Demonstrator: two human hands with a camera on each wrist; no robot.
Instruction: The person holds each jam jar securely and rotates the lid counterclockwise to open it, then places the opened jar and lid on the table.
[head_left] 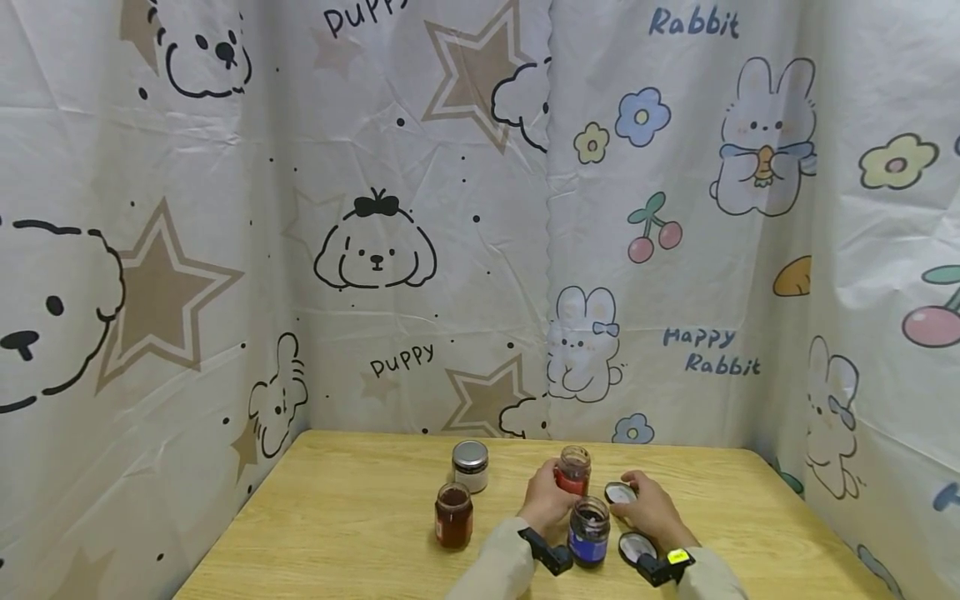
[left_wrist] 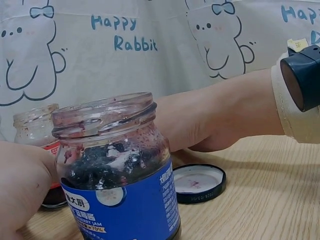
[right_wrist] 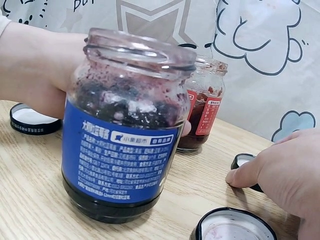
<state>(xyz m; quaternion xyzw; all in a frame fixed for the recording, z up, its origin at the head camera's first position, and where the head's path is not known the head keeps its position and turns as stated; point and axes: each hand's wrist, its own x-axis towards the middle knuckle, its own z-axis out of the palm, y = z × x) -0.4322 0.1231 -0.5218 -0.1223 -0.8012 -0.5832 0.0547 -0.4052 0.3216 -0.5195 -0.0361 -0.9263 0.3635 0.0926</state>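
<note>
My left hand [head_left: 550, 497] grips an uncovered glass jam jar with a red label [head_left: 573, 475], standing on the table. Beside it, the thumb and fingers of my right hand [head_left: 657, 510] pinch a round jar lid [head_left: 619, 493], lying with its pale inside up. An open-topped jar of dark berry jam with a blue label [head_left: 588, 537] stands nearer, between my wrists; in the left wrist view this berry jam jar [left_wrist: 125, 210] hides part of the red-labelled jar [left_wrist: 37, 131]. Near my right wrist lies a second upturned lid [head_left: 637, 548], its rim black.
To the left stand an uncovered jar of reddish-brown jam [head_left: 453, 518] and, behind it, a jar with a silver lid [head_left: 470, 467]. Another upturned lid [right_wrist: 35, 120] shows beyond my left forearm. A printed curtain [head_left: 450, 250] surrounds the wooden table [head_left: 337, 517].
</note>
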